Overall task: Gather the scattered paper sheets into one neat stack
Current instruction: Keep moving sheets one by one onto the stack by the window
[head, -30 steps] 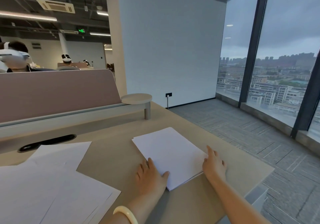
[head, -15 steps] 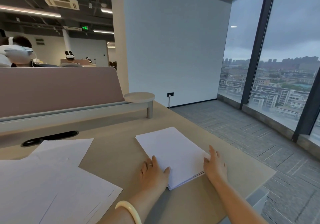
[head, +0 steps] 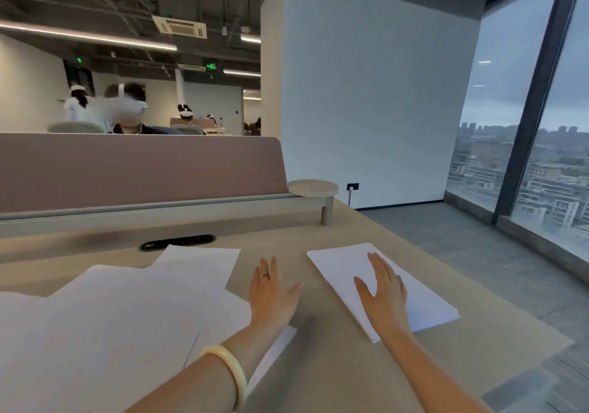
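Note:
A squared stack of white paper (head: 424, 298) lies on the right part of the beige desk (head: 334, 374). My right hand (head: 384, 291) rests flat on top of it, fingers straight and spread. Several loose white sheets (head: 127, 317) lie overlapped and askew on the left half of the desk. My left hand (head: 271, 294) is flat and open over the bare strip between the stack and the loose sheets, its wrist above the near corner of one sheet. A pale bangle sits on that forearm.
A pink divider panel (head: 143, 167) and a grey rail close off the desk's far side, with a black cable slot (head: 178, 242) and a small round shelf (head: 314, 188). The desk's right edge drops to grey carpet by tall windows. People sit beyond the divider.
My left hand left the stack's near left corner and moved left toward the loose sheets. My right hand shifted from the stack's right edge onto its top. The view swung left.

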